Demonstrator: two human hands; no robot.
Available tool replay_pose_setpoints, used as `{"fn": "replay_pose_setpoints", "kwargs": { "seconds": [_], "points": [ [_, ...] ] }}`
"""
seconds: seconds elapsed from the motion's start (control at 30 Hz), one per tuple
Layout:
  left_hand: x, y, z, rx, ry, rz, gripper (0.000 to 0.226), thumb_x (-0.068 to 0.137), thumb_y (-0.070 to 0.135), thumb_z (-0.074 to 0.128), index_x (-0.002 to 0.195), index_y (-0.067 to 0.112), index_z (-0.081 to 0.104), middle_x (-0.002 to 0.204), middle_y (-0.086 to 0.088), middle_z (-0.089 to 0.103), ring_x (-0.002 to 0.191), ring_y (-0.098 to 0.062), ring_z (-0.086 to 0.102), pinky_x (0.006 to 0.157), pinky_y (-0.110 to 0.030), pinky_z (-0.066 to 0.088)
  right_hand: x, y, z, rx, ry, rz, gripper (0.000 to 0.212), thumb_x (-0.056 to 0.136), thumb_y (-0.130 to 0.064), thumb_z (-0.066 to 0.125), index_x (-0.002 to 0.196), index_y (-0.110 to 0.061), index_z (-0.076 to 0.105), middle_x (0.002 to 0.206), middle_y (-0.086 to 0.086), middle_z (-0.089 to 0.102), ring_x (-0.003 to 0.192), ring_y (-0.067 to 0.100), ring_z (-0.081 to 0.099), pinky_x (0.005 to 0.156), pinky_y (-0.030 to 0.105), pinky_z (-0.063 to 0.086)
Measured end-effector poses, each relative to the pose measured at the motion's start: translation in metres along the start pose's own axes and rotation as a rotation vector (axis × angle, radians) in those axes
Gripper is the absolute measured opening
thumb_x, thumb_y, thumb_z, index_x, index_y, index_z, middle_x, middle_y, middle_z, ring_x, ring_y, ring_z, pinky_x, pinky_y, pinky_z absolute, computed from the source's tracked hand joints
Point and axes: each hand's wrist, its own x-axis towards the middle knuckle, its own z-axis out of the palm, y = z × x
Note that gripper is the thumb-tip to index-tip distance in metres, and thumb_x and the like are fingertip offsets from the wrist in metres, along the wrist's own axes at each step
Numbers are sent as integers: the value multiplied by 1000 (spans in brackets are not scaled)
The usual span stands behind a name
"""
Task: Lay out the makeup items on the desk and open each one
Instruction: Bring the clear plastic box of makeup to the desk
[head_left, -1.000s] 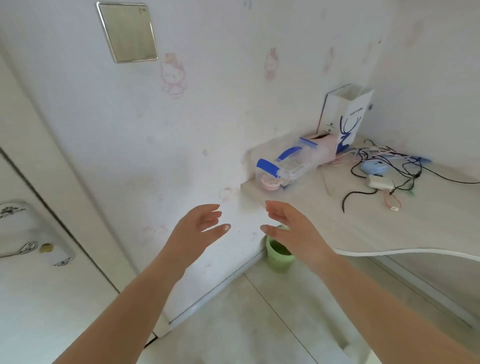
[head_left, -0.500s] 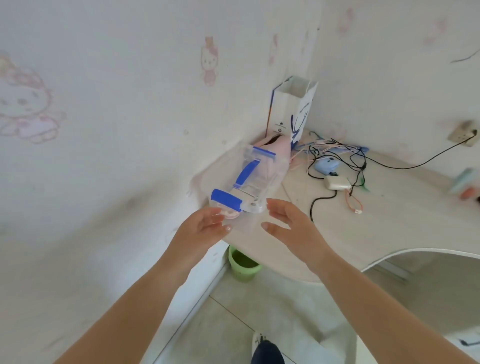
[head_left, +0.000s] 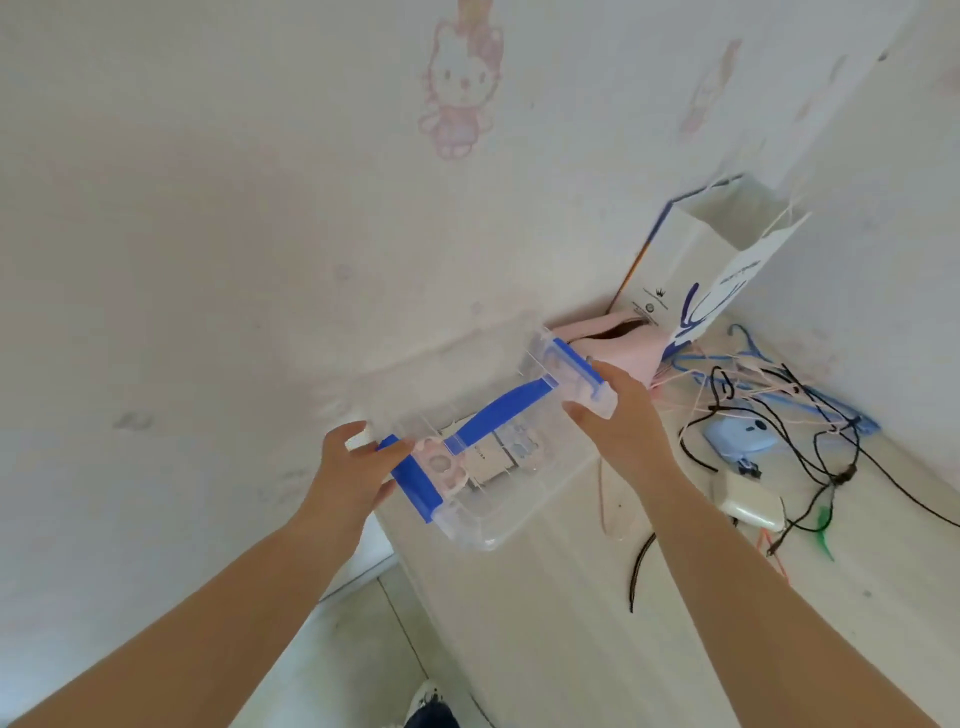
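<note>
A clear plastic storage box (head_left: 498, 441) with a blue carry handle and blue end clips sits at the wall-side corner of the pale wooden desk (head_left: 597, 623), its lid on; through the lid show pink and pale makeup items (head_left: 467, 462), too blurred to name singly; the left hand (head_left: 353, 478) grips the box's near end, thumb on the blue clip (head_left: 413, 480) and fingers curled round the edge; the right hand (head_left: 623, 426) grips the far end, fingers wrapped over the other clip; beyond the box lies a pink pouch (head_left: 618, 345), and behind that stands a white paper bag (head_left: 711, 270); right of the box sprawl tangled cables (head_left: 779, 400), a blue device (head_left: 743, 439) and a white charger (head_left: 748, 501).
</note>
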Motion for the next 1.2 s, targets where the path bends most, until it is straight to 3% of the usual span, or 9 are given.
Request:
{"fn": "replay_pose_setpoints", "kwargs": {
  "seconds": [0.07, 0.17, 0.27, 0.37, 0.57, 0.7, 0.93, 1.07, 1.2],
  "points": [
    [9, -2, 5, -13, 33, -4, 56, 78, 19, 75, 122, 23, 42, 108, 0, 60, 92, -9, 63, 82, -29, 50, 30, 10, -3, -71, -16, -36, 38, 80, -27, 70, 115, -28, 55, 98, -17, 51, 87, -8, 42, 76, 2, 33],
    [14, -6, 6, -9, 41, -36, 47, 79, 19, 73, 119, 17, 49, 107, -3, 66, 89, -14, 68, 72, -28, 54, 61, 24, -1, -206, -130, 18, 55, 83, -34, 67, 132, -19, 45, 119, 2, 55, 94, 8, 44, 81, 24, 35],
    [16, -13, 3, -71, -6, -115, 51, 77, 27, 74, 121, 9, 54, 108, -9, 70, 97, -22, 69, 82, -36, 56, 79, 34, 2, -173, -175, 79, 60, 85, -37, 65, 137, -22, 39, 125, 0, 58, 102, 15, 53, 85, 28, 37],
    [13, -20, 4, -87, -59, -162, 57, 65, 42, 77, 109, 8, 65, 102, -9, 73, 89, -23, 71, 73, -34, 58, 91, 39, 4, -156, -184, 105, 55, 86, -38, 63, 135, -22, 43, 123, -1, 60, 100, 16, 54, 88, 31, 40],
    [14, -22, 9, -123, -20, -169, 39, 80, 37, 69, 106, 8, 67, 95, -9, 75, 78, -20, 72, 63, -31, 59, 102, 45, 13, -241, -306, 126, 50, 86, -43, 59, 128, -19, 48, 105, -2, 57, 90, 17, 53, 79, 30, 41],
    [14, -16, 5, -136, -1, -139, 36, 85, 33, 65, 109, 7, 65, 94, -9, 75, 75, -20, 72, 58, -30, 58, 92, 45, 10, -175, -269, 188, 51, 83, -44, 64, 127, -19, 50, 99, -1, 58, 87, 20, 58, 84, 38, 51],
    [13, -1, -12, -129, -82, -104, 33, 87, 33, 63, 109, 9, 65, 101, -6, 74, 88, -22, 72, 68, -36, 56, 28, 41, -4, 126, -159, 332, 43, 83, -38, 66, 120, -19, 57, 88, 0, 59, 71, 13, 57, 54, 22, 43],
    [7, 3, -32, -85, -179, -109, 27, 85, 34, 65, 104, 14, 68, 99, -2, 75, 86, -18, 72, 74, -37, 53, -24, 20, -18, 99, -87, 360, 35, 82, -46, 64, 112, -29, 57, 85, -2, 59, 64, 11, 54, 55, 21, 43],
    [-4, 8, -60, 5, -361, -119, 21, 82, 36, 67, 93, 21, 76, 98, 0, 75, 84, -17, 73, 68, -34, 56, -109, -1, -20, 161, 99, 476, 37, 82, -53, 59, 111, -30, 56, 93, -2, 62, 80, 14, 61, 71, 32, 52]
  ]
}}
